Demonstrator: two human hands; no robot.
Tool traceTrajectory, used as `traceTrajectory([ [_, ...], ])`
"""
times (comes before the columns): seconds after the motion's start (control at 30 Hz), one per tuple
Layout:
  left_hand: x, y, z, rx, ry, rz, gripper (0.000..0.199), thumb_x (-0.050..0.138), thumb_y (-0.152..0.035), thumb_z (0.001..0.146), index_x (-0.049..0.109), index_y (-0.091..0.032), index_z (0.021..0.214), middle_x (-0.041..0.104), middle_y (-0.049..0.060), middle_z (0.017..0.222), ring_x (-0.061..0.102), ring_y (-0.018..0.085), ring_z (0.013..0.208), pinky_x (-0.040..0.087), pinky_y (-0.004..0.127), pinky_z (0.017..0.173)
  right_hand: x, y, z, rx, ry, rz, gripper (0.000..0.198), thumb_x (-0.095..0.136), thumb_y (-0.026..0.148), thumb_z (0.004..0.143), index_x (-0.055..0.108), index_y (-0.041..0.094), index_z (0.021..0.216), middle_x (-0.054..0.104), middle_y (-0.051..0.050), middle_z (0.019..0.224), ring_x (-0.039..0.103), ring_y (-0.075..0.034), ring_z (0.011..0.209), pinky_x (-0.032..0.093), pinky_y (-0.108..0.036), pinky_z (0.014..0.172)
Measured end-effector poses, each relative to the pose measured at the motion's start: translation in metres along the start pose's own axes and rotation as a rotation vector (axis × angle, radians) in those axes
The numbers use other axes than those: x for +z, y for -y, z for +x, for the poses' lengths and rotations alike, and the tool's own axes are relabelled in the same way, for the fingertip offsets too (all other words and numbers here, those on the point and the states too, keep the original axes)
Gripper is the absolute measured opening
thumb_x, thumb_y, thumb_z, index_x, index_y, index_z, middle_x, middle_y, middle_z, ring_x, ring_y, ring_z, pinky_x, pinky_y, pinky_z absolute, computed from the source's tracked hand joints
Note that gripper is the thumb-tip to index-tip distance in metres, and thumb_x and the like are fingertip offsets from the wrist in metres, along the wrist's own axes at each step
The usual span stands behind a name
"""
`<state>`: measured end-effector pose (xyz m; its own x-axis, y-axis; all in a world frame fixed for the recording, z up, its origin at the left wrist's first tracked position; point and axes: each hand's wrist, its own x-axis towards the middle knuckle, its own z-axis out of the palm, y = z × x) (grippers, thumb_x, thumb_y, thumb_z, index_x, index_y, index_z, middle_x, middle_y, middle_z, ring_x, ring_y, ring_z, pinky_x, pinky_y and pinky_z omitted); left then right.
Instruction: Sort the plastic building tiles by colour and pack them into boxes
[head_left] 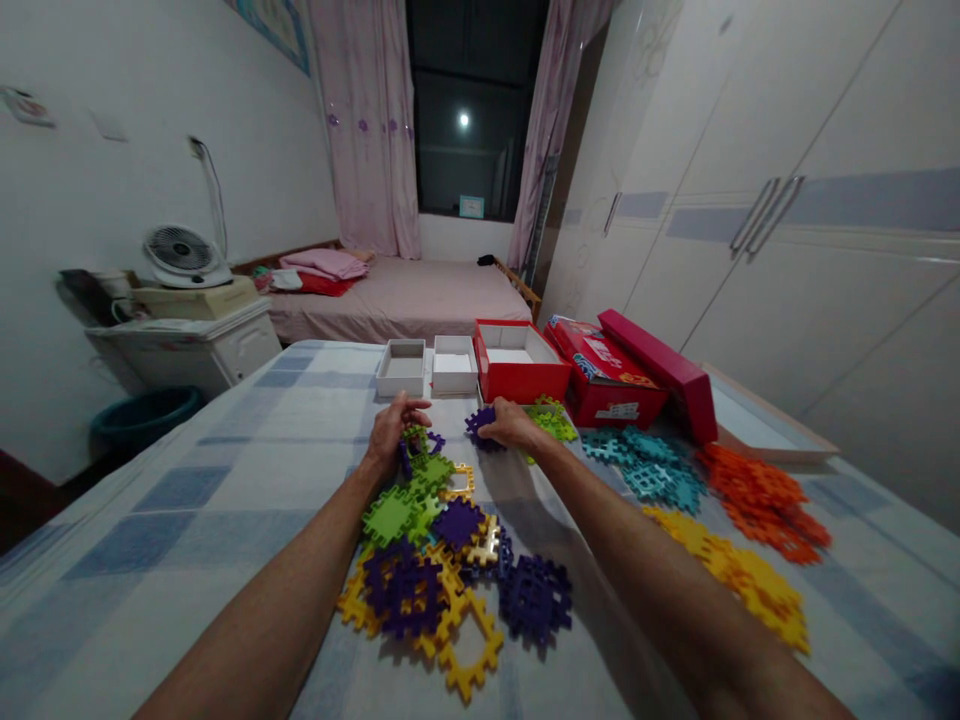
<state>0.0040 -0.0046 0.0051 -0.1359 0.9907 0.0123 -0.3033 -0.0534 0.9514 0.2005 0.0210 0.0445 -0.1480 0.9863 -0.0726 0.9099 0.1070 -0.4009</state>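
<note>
Near the middle of the table my right hand (pixel 511 424) pinches a purple interlocking plastic piece (pixel 484 428) with notched edges. My left hand (pixel 388 430) is at the far end of a mixed pile, its fingers loosely bent and apart, beside a green piece and a purple frame piece (pixel 409 458); whether it touches them I cannot make out. Running toward me, the pile holds light green pieces (pixel 391 514), purple pieces (pixel 537 600) and yellow pieces (pixel 471 655), some solid and some open frames. Lime green pieces (pixel 551 418) lie beyond my right wrist, partly hidden by it.
Sorted heaps of teal pieces (pixel 652 470), orange pieces (pixel 765 500) and yellow pieces (pixel 739 570) lie on the right. At the back stand two small white boxes (pixel 401 380), an open red box (pixel 523 383), a printed red box (pixel 619 395) and a long red lid (pixel 660 370).
</note>
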Motion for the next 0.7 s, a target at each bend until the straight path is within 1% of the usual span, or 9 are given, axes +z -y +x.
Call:
traceTrajectory([
  [0.13,0.0005,-0.0003,-0.0002,0.001,0.001,-0.005,0.050,0.059,-0.058,0.071,0.067,-0.010,0.079,0.061,0.001,0.053,0.047,0.006,0.038,0.034,0.018,0.037,0.0007,0.0033,-0.0018,0.022,0.022,-0.051,0.045,0.067,0.029,0.068,0.058,0.011,0.109,0.064,-0.015,0.108,0.059,-0.025,0.103,0.044,-0.028,0.079],
  [0.3,-0.0002,0.0009,0.0010,0.002,-0.004,-0.008,0.052,0.060,-0.060,0.069,0.067,-0.009,0.079,0.061,0.001,0.052,0.048,0.006,0.038,0.034,0.018,0.037,0.0003,0.0014,-0.0033,0.041,0.014,-0.109,0.054,0.065,0.041,0.072,0.055,0.010,0.114,0.057,-0.021,0.121,0.054,-0.029,0.111,0.042,-0.034,0.086],
  [0.4,-0.0014,0.0021,0.0020,0.000,-0.001,-0.008,0.053,0.061,-0.060,0.068,0.067,-0.009,0.080,0.062,0.001,0.053,0.048,0.006,0.038,0.035,0.017,0.038,0.0000,-0.0014,-0.0014,0.019,0.034,-0.126,0.053,0.068,0.045,0.071,0.057,0.012,0.111,0.059,-0.018,0.119,0.053,-0.029,0.113,0.041,-0.034,0.088],
  [0.47,-0.0021,0.0026,0.0027,-0.004,0.007,-0.008,0.053,0.060,-0.060,0.068,0.067,-0.009,0.081,0.062,0.000,0.053,0.048,0.006,0.037,0.035,0.018,0.037,0.0000,-0.0036,-0.0008,-0.002,0.046,-0.123,0.052,0.067,0.047,0.071,0.057,0.014,0.109,0.060,-0.015,0.118,0.053,-0.028,0.113,0.041,-0.033,0.087],
  [0.57,-0.0025,0.0029,0.0033,-0.011,0.015,-0.010,0.053,0.059,-0.060,0.069,0.066,-0.009,0.082,0.062,0.001,0.053,0.048,0.007,0.037,0.036,0.019,0.037,0.0013,-0.0060,-0.0025,-0.034,0.039,-0.107,0.049,0.064,0.047,0.073,0.055,0.015,0.109,0.060,-0.012,0.117,0.055,-0.026,0.109,0.041,-0.030,0.081],
  [0.7,-0.0022,0.0030,0.0034,-0.012,0.011,-0.014,0.052,0.059,-0.059,0.069,0.066,-0.009,0.081,0.062,0.001,0.054,0.049,0.007,0.038,0.036,0.018,0.037,0.0052,-0.0048,-0.0083,-0.102,0.003,-0.091,0.045,0.064,0.039,0.075,0.051,0.015,0.111,0.060,-0.011,0.115,0.055,-0.023,0.104,0.040,-0.028,0.079],
])
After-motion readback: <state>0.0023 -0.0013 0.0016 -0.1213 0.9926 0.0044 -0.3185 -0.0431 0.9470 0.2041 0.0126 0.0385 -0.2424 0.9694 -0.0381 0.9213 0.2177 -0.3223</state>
